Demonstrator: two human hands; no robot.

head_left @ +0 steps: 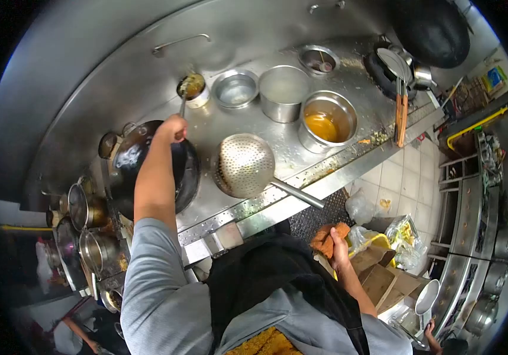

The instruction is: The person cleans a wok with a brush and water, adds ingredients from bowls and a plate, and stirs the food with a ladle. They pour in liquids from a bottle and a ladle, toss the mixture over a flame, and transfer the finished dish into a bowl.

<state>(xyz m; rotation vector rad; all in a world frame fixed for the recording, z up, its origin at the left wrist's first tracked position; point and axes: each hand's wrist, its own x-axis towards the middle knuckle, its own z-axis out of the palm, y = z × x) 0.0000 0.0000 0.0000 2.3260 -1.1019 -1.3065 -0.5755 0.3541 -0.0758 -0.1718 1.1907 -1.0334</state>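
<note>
My left hand (pixel 173 128) is closed round the handle of a utensil over a black wok (pixel 189 171). The utensil's far end reaches into a small pot (pixel 198 97) with yellowish-brown contents. At the lower right, my right hand (pixel 339 248) grips an orange-brown cloth (pixel 326 239) beside my apron. A perforated metal strainer (pixel 246 165) lies on the steel counter right of the wok, its handle over the front edge. Behind it stand a metal bowl (pixel 235 89), a pot of cloudy liquid (pixel 284 93) and a pot of amber liquid (pixel 328 123).
Pans and wooden-handled utensils (pixel 402 112) sit at the counter's right end. Cardboard (pixel 377 283) and plastic bags (pixel 360 207) are near my right arm. Several pots (pixel 97 251) stand at left. Parts of other people (pixel 432 337) show at both lower corners.
</note>
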